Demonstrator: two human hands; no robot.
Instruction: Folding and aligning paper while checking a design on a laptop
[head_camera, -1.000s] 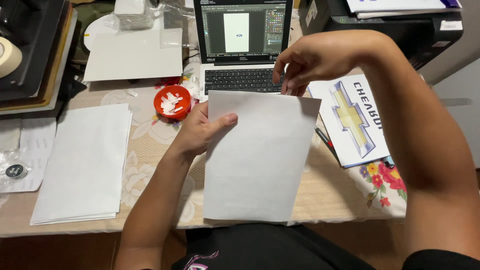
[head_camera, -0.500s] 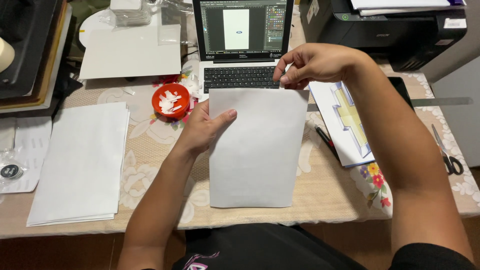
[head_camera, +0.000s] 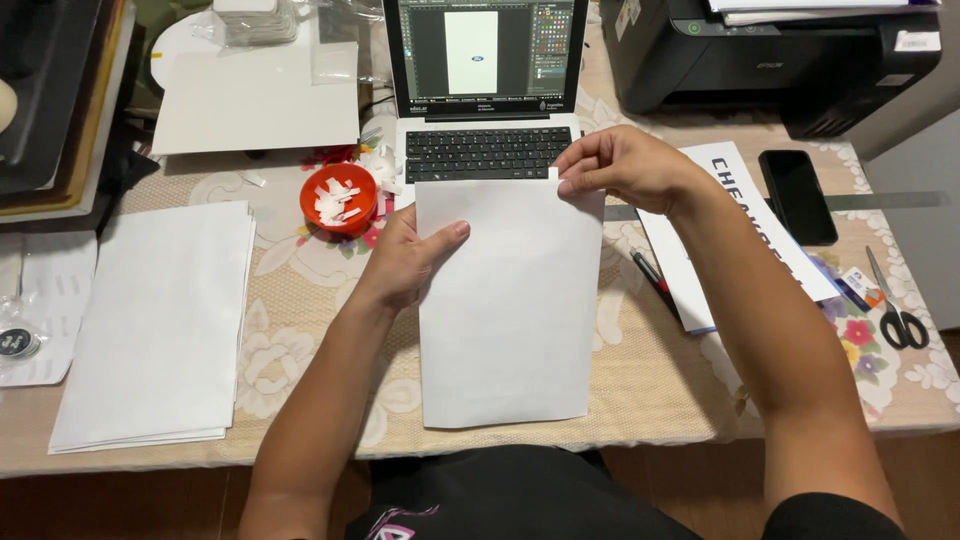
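We are holding a white sheet of paper (head_camera: 505, 310) flat on the table's lace cloth (head_camera: 660, 385) just in front of us, our left hand (head_camera: 405, 258) pressing its left edge with the thumb on top, while our right hand (head_camera: 625, 165) is pinching the upper right corner between closed fingertips; we judge we are squaring or peeling that corner, which calls for a steady grip. Farther out, the orange bowl of paper scraps (head_camera: 338, 197), the paper stack (head_camera: 155, 325) and the laptop (head_camera: 485, 95) are crowding the sheet's top edge, with scissors (head_camera: 895, 310), phone (head_camera: 797, 195) and printer (head_camera: 770, 55) beyond.
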